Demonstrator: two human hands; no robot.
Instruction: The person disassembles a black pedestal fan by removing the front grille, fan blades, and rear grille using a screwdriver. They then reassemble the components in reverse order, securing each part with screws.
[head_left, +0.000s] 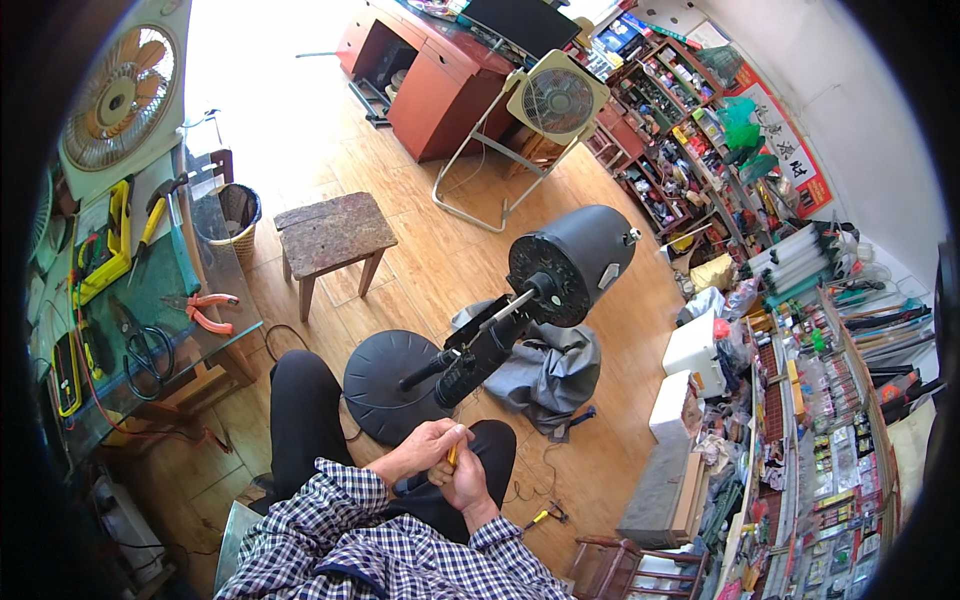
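Note:
In front of my lap, my left hand [418, 450] and my right hand [468, 482] are held together, both with curled fingers. A short yellow-orange piece, like a tool handle [453, 456], shows between them from my right hand; the rest is hidden. What my left fingers close on cannot be made out. Just beyond stands a black pedestal fan body, its round ribbed base [385, 375] on the floor by my knees. Its pole leans up to the right to a bare black motor housing [575, 262], with no blades or grille on it.
At left a glass-topped bench [150, 300] carries red-handled pliers [208, 310], scissors [145, 350] and a hammer [158, 205]. A wooden stool [335, 235] stands ahead. Grey cloth [560, 370] lies behind the fan, a small hammer [545, 516] on the floor. Crowded shelves [800, 400] line the right.

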